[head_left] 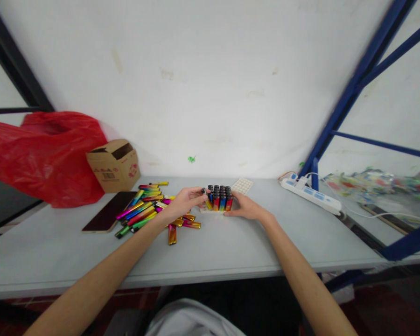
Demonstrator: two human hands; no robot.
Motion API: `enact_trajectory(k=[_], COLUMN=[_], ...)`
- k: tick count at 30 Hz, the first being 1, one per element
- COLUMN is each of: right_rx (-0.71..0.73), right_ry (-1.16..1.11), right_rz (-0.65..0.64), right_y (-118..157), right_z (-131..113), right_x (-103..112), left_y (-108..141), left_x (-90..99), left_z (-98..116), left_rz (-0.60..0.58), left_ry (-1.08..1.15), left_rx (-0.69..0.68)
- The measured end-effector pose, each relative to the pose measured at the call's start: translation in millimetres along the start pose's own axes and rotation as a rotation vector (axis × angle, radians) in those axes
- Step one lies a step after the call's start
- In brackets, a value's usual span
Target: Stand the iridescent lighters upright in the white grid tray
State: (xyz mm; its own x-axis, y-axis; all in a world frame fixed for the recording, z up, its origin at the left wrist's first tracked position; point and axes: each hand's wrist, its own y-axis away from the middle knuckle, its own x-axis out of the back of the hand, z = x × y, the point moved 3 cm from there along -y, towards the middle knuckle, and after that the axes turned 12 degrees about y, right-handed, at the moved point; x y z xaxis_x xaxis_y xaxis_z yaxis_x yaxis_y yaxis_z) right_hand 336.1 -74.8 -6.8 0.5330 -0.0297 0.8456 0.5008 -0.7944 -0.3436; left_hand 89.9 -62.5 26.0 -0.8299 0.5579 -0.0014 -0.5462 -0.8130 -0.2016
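Upright lighters (222, 198) with black tops and bright shiny bodies stand packed in rows in a pale, low tray (213, 212) in the middle of the table. My left hand (184, 203) is closed at the tray's left end, pinching a single lighter (206, 196) that leans beside the rows. At the right end, my right hand (248, 206) grips the tray, thumb at its front corner and fingers around the far side, partly hidden. Loose lighters (143, 215) in many metallic colours lie piled left of the tray, some under my left wrist.
A dark-screened phone (109, 212) lies left of the pile. Behind it are an open cardboard box (114, 167) and a red plastic bag (56, 158). A white dimpled tray (242, 185) lies near the wall. At right are a power strip (311, 193) and a blue metal frame (350, 98).
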Motion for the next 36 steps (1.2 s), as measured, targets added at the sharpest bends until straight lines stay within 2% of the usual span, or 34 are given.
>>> enact_trajectory(k=[6, 10, 14, 24, 30, 36], right_rx=[0.009, 0.014, 0.007, -0.011, -0.002, 0.004], right_ry=[-0.013, -0.023, -0.026, -0.011, -0.019, -0.023], right_rz=[0.005, 0.008, 0.007, 0.007, 0.002, 0.008], right_y=[0, 0, 0, 0, 1, 0], right_z=[-3, -5, -4, -3, -3, -4], right_x=[1, 3, 2, 1, 1, 1], left_y=[1, 4, 5, 7, 7, 6], left_x=[2.3, -2.0, -4.6, -9.8, -7.9, -6.1], left_z=[-4, -3, -3, -4, 0, -7], left_rz=[0.048, 0.016, -0.001, 0.102, -0.017, -0.005], left_ry=[-0.199, -0.246, -0.255, -0.291, -0.351, -0.444], left_rx=[-0.134, -0.184, -0.162, -0.198, -0.186, -0.17])
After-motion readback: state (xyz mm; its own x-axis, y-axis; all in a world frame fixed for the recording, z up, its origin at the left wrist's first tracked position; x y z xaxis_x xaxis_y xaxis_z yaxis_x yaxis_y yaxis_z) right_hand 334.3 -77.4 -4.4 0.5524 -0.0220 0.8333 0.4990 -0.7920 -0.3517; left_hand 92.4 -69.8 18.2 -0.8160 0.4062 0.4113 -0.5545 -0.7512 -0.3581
